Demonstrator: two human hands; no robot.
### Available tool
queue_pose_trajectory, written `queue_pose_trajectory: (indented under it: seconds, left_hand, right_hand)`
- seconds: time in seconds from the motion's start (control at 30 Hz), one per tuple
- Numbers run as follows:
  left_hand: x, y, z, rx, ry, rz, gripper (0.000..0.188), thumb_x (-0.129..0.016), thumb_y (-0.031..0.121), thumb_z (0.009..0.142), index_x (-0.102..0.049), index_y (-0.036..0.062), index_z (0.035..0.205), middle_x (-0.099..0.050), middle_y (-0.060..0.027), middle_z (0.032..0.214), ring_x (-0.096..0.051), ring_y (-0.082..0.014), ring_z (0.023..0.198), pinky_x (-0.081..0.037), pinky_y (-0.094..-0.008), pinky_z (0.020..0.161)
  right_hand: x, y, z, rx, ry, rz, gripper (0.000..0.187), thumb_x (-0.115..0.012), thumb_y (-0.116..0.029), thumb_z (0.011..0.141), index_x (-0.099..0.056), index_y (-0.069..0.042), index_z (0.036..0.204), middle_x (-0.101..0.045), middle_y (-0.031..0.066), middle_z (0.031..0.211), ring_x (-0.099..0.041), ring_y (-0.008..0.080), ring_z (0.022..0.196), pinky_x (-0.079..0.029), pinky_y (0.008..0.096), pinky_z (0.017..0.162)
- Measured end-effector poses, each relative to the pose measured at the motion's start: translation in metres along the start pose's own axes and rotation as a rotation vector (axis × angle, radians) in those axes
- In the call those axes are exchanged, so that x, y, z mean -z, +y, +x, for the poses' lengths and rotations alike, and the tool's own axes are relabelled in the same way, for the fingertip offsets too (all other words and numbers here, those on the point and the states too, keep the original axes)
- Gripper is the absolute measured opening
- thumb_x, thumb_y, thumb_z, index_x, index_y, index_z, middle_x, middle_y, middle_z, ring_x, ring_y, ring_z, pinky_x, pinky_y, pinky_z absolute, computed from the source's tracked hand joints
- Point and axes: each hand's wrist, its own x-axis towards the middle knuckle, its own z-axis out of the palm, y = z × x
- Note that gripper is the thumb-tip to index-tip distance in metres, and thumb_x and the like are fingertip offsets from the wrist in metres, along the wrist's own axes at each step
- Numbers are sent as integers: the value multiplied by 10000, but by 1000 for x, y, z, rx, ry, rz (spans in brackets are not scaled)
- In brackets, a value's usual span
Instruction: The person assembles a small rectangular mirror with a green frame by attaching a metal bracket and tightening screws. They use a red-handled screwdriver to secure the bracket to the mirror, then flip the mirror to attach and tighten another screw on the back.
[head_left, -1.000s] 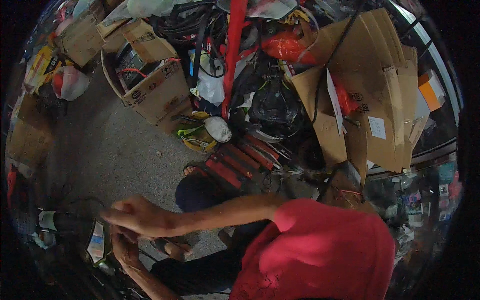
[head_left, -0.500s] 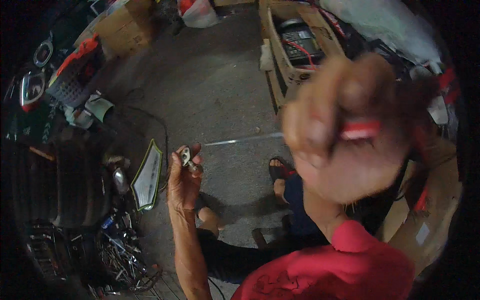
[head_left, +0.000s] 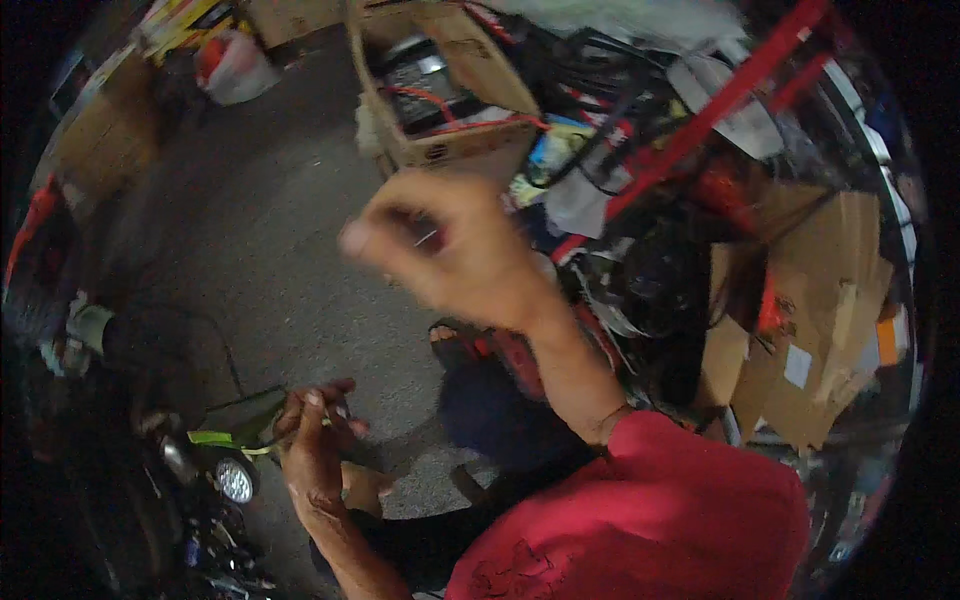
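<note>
My right hand (head_left: 455, 245), blurred by motion, is raised over the floor with its fingers curled. A dark reddish gap with a thin pale line shows inside the fist, where the red handle of a screwdriver sits mostly hidden; its shaft cannot be made out. Lower left, my left hand (head_left: 312, 440) is closed with its fingertips drawn together. The small metal part in it is largely covered by the fingers. Just behind that hand lies a panel with a bright green edge (head_left: 212, 437), and a round silver lamp (head_left: 235, 481) is beside it.
An open cardboard box (head_left: 455, 150) with a dark device and red cable stands ahead. Cables, a red bar (head_left: 715, 115) and flattened cardboard (head_left: 800, 330) crowd the right. Tools and parts (head_left: 215, 560) lie lower left; a white bag (head_left: 238, 70) rests far left.
The view has swung to the right, so the box sits further left. My right hand is farther from the camera and the screwdriver's shaft no longer shows. My left hand is nearer the green-edged panel.
</note>
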Motion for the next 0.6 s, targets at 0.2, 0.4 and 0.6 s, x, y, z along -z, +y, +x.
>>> queue_pose_trajectory:
  seconds: [0.2,0.4,0.6]
  left_hand:
    - [-29,-8,-14,175,-325,340,264,-649,248,838,-600,5,928,-653,-142,890,-612,-226,693,-475,-299,585]
    - [26,-35,17,-46,-193,1141,234,-598,153,853,-657,5,1026,-669,-78,945,-592,-151,893,-478,-333,736]
    - [22,-25,-4,-64,-311,1091,187,-558,114,879,-655,-2,989,-669,-101,922,-610,-186,844,-481,-346,744]
  right_hand:
    - [-24,23,-50,11,-435,137,606,-787,-302,666,-567,-32,1161,-630,147,997,-641,280,832,-516,377,690]
    - [-47,-2,-67,138,-409,58,820,-828,-311,522,-513,-22,1222,-625,169,896,-628,341,814,-499,428,711]
    - [-27,-9,-56,142,-567,29,749,-799,-236,553,-495,-54,1213,-615,128,961,-639,307,819,-506,397,672]
